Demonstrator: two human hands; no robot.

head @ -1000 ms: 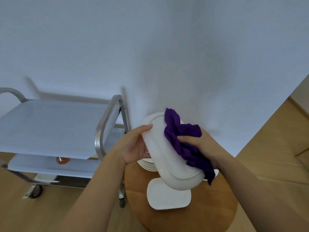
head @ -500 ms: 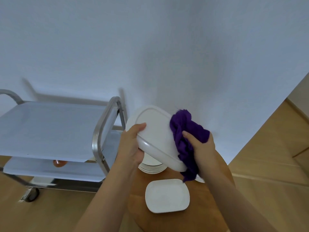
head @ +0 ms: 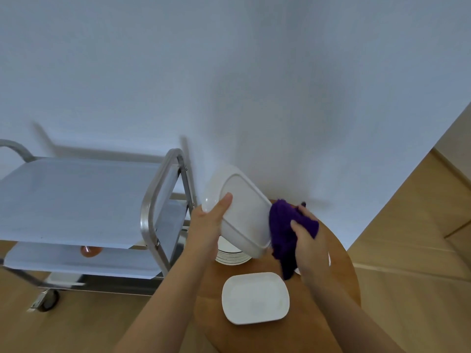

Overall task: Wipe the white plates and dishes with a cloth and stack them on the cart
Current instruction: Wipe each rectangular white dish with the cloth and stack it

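A white rectangular dish (head: pixel 242 212) is held tilted, underside up, above the round wooden table (head: pixel 339 271). It is gripped at one end by the left hand (head: pixel 207 224), thumb laid across the base and the other fingers hidden beneath. A purple cloth (head: pixel 288 230) is bunched in the right hand (head: pixel 309 240) and pressed against the dish's other end, fingers curled round the fabric.

The chief risk is judged to be a slip: the dish is supported by one hand at one end only, and a hard push from the cloth could lever it out of that grip. Directly below the dish, a stack of round plates (head: pixel 230 256) stands on the table, so a fall would likely chip both. The hanging tail of the cloth could also be dragged across the square plate (head: pixel 254 298) lying on the table nearer the person.

The table is of smooth, polished wood, on which ceramic would be expected to slide easily. To the left of the table a steel cart (head: pixel 155 200) is parked against a plain white wall (head: pixel 229 72), its two shelves covered with pale liners; no dish is seen on them, and a small brownish object (head: pixel 90 250) on the lower shelf cannot be identified. A light wooden floor (head: pixel 407 289) is seen on both sides of the table.
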